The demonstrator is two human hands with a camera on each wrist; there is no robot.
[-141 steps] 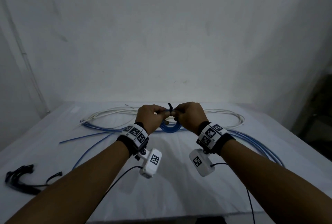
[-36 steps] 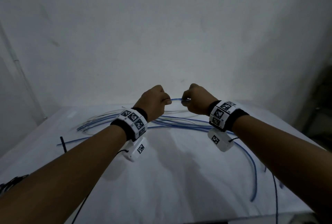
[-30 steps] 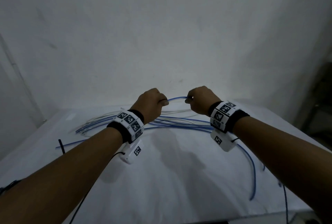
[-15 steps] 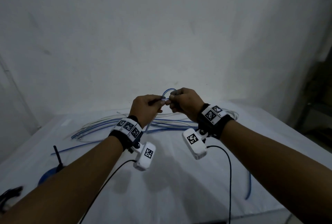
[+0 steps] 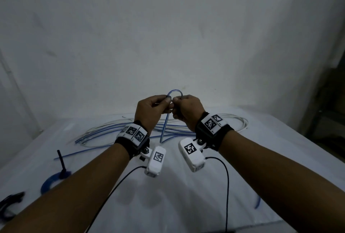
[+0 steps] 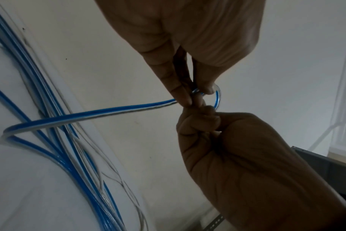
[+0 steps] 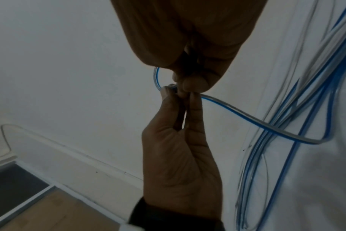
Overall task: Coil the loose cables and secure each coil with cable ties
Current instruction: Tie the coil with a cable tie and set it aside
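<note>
Both my hands pinch a small loop of cable above the tabletop.

The thin blue-and-clear striped cable (image 5: 175, 91) arches between my left hand (image 5: 152, 110) and right hand (image 5: 187, 110), each closed on it with thumb and forefinger, and one strand drops to the loose blue and white cables (image 5: 112, 132) on the white-covered tabletop (image 5: 186, 204). My left wrist view shows the stripes and the pinch (image 6: 196, 93) close up; only the head view shows the tied blue coil with its black cable tie (image 5: 60, 165) near the left edge. Bare cloth lies below my wrists.
</note>
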